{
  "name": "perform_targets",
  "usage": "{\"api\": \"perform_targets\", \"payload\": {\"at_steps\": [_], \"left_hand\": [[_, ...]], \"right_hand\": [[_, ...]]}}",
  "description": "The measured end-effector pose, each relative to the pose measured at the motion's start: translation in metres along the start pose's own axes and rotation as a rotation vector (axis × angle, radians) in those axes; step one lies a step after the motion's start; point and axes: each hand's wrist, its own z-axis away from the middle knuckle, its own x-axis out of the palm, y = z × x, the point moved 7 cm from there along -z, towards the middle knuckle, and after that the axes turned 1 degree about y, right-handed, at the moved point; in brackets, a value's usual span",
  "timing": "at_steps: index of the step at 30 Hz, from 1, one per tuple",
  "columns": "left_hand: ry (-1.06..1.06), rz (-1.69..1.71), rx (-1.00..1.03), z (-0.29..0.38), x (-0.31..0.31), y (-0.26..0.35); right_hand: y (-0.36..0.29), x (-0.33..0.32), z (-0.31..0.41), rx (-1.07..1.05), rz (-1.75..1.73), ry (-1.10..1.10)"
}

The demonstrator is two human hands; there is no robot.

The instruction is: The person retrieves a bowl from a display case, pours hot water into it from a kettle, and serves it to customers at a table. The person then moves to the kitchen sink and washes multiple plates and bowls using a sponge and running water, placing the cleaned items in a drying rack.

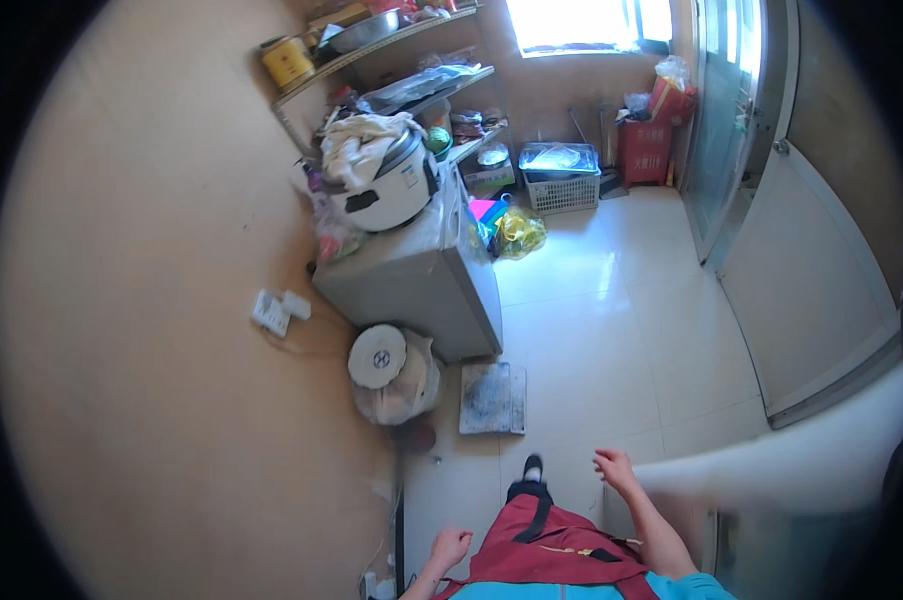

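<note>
My left hand [450, 547] hangs beside the red apron [523, 547] at the bottom of the view, its fingers curled, with no object seen in it. To the right of the apron my right hand [614, 469] is held out over the floor, empty, with its fingers apart and slightly bent. One foot in a dark shoe [532, 463] shows in front of the apron. Ahead of it a flat, stained floor scale or board [489, 399] lies on the tiles. Left of that stands a bag-covered bin or bucket [399, 397] with a round white lid [377, 356].
A grey cabinet or small fridge [391, 285] bears a white rice cooker [391, 199]. Behind are loaded shelves [391, 37], a plastic basket [564, 191], a yellow bag [521, 232] and a red box [644, 154]. Doors [804, 300] stand along the right; a white surface juts in beside my right arm.
</note>
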Motion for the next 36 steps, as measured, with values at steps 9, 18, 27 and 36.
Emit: {"api": "perform_targets", "payload": {"at_steps": [9,18,27,36], "left_hand": [[0.091,-0.268,0.308,-0.328,-0.151,0.277],[-0.091,-0.316,0.868,-0.526,-0.083,0.669],[-0.734,-0.840,1.027,-0.624,0.086,0.829],[-0.840,-1.375,2.120,-0.450,0.396,1.121]], "right_hand": [[-0.023,-0.128,-0.178,0.356,-0.086,0.236],[0.009,-0.326,-0.265,0.440,0.089,0.694],[-0.169,-0.465,-0.335,-0.154,-0.236,0.802],[0.025,-0.469,-0.075,0.574,-1.232,1.740]]}}
